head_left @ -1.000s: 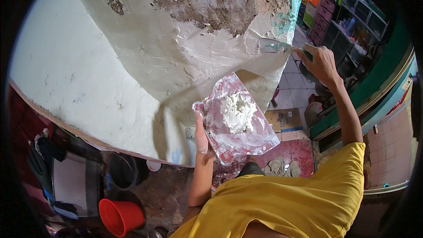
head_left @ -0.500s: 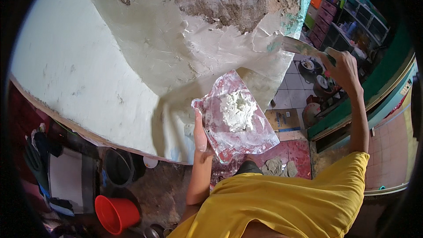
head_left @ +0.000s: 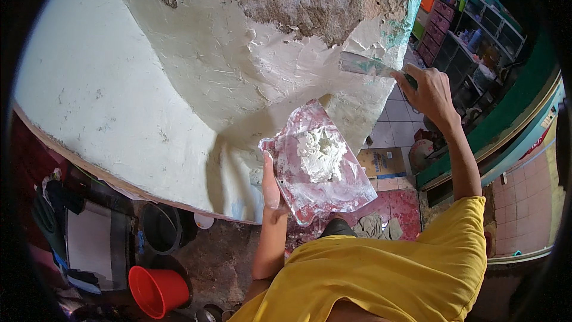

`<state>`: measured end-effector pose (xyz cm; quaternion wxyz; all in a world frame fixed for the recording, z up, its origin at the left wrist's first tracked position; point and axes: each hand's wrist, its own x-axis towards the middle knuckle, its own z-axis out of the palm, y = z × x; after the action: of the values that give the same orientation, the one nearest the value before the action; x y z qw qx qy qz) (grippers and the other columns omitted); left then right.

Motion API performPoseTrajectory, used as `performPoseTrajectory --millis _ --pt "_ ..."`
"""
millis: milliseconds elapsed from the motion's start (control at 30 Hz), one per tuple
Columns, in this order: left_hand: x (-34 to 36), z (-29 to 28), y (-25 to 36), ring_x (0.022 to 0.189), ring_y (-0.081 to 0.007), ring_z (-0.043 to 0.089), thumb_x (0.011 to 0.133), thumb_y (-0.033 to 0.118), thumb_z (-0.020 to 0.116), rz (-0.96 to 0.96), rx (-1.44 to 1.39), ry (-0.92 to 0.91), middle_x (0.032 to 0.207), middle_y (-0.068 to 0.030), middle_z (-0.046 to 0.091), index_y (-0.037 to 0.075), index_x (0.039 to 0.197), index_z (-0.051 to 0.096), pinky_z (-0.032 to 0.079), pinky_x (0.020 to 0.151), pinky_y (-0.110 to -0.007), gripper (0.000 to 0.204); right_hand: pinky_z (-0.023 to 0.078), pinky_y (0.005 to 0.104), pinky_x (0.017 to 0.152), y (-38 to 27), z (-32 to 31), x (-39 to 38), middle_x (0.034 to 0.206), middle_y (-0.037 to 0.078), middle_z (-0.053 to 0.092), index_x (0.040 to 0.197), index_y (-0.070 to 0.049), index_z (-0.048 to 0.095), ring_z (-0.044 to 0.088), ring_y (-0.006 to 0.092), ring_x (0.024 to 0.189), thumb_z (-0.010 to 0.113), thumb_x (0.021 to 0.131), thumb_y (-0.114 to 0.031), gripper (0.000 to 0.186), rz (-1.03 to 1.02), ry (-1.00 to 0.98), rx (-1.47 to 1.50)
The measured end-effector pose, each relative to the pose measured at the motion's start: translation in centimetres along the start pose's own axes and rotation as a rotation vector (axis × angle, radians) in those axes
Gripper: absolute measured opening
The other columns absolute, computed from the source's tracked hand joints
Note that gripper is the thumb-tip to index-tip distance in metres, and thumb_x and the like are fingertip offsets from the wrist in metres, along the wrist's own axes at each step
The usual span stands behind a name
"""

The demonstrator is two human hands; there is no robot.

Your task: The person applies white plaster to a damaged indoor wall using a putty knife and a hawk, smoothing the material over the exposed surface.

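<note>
My left hand [head_left: 272, 189] grips the left edge of a reddish, putty-smeared board [head_left: 351, 188], held out in front of my body. A heap of white putty [head_left: 322, 154] sits on the middle of it. To the right and farther up, my right hand [head_left: 430, 92] is closed around the handle of a putty knife [head_left: 364, 65]. Its wide metal blade lies against the wall [head_left: 298, 77], close to the corner edge. Fresh whitish putty coats this part of the wall, while a rough brown patch [head_left: 310, 0] of bare masonry shows above the blade.
A red bucket [head_left: 156, 291] and a black bucket [head_left: 161, 228] stand on the floor at lower left. Crumpled cloth [head_left: 376, 226] lies below the board. Beyond the corner, at right, are a flattened cardboard piece [head_left: 382, 163], pink drawers [head_left: 438, 24] and a shelf rack [head_left: 494, 24].
My right hand has moved left with the putty knife, drawing its blade from the corner edge farther onto the wall. The board has shifted only slightly.
</note>
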<state>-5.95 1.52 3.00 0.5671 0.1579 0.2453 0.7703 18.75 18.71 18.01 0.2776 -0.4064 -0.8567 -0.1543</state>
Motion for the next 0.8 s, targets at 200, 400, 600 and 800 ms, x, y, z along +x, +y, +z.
performPoseTrajectory --millis 200,400,600,800 --pt "-0.1 -1.1 -0.5 0.112 -0.0233 0.051 0.097 0.04 0.035 0.029 -0.041 0.019 0.126 -0.0099 0.051 0.003 0.129 0.043 0.039 0.098 -0.038 0.05 0.042 0.0406 0.051 1.5 -0.3 -1.0 0.055 0.018 0.054 0.08 -0.002 0.064 0.055 0.0353 0.053 0.062 0.084 -0.033 0.031 0.03 0.094 -0.085" --pt "-0.3 -0.8 -0.5 0.111 -0.0236 0.051 0.097 0.041 0.035 0.027 -0.108 0.032 0.125 -0.0105 0.051 0.003 0.129 0.043 0.039 0.097 -0.038 0.05 0.044 0.039 0.053 3.0 -1.9 -2.1 0.063 0.02 0.059 0.086 -0.001 0.066 0.057 0.0349 0.054 0.063 0.084 -0.03 0.029 0.062 0.011 0.059" --pt "-0.2 0.2 0.0 0.11 -0.0246 0.052 0.097 0.04 0.035 0.011 0.065 0.03 0.125 -0.0112 0.052 0.002 0.129 0.043 0.041 0.095 -0.038 0.05 0.041 0.0401 0.049 0.1 0.3 0.3 0.057 0.018 0.055 0.082 -0.003 0.064 0.054 0.0356 0.053 0.065 0.082 -0.03 0.027 -0.074 0.06 0.01" --pt "0.1 -0.9 -0.3 0.111 -0.0245 0.051 0.097 0.04 0.035 0.03 0.041 0.048 0.125 -0.0109 0.051 0.002 0.129 0.043 0.041 0.096 -0.039 0.05 0.044 0.0393 0.049 1.9 -0.7 0.6 0.058 0.013 0.058 0.08 -0.005 0.063 0.056 0.03 0.049 0.06 0.085 -0.034 0.03 0.019 0.071 -0.078"
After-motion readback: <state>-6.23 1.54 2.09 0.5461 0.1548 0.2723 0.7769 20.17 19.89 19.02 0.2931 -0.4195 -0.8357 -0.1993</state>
